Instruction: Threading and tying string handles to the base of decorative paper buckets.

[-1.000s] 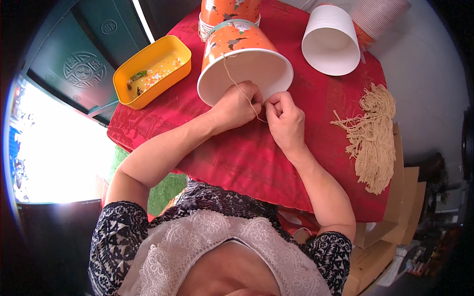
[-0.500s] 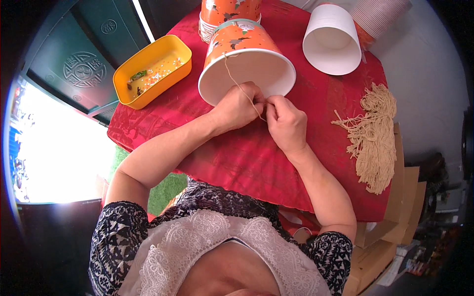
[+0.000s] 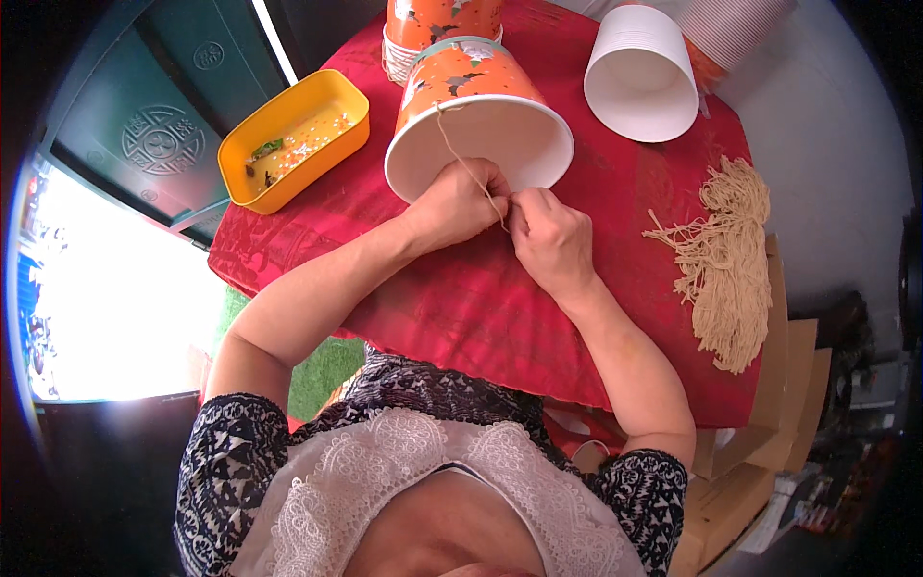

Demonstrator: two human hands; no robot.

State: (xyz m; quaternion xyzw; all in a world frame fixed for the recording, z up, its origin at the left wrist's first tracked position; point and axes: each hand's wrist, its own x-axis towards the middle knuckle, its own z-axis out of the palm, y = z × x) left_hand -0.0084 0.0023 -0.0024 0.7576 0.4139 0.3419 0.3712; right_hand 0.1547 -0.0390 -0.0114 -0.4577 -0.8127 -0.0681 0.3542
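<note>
An orange paper bucket (image 3: 478, 77) with dark and white printed figures lies on its side, its white open mouth turned toward me. From its upper rim a thin beige string (image 3: 452, 144) runs down to my hands. My left hand (image 3: 460, 200) is closed on the string just in front of the bucket's mouth. Against it, my right hand (image 3: 553, 236) is pinched shut, fingertips meeting those of the left at the string's lower part. The string's end and whatever sits between the fingertips are hidden.
A red cloth covers the table (image 3: 433, 298). At left stands a yellow tub (image 3: 317, 144) with small bits inside. Behind is a stack of orange buckets (image 3: 444, 24); at right, a white bucket (image 3: 642, 87), more stacked buckets (image 3: 735, 34) and a beige string bundle (image 3: 731, 269). Cardboard boxes (image 3: 769, 423) stand beyond.
Both hands stay together at the string, with only slight shifts of the fingers. The whole view has shifted a little; the bucket lies as before.
</note>
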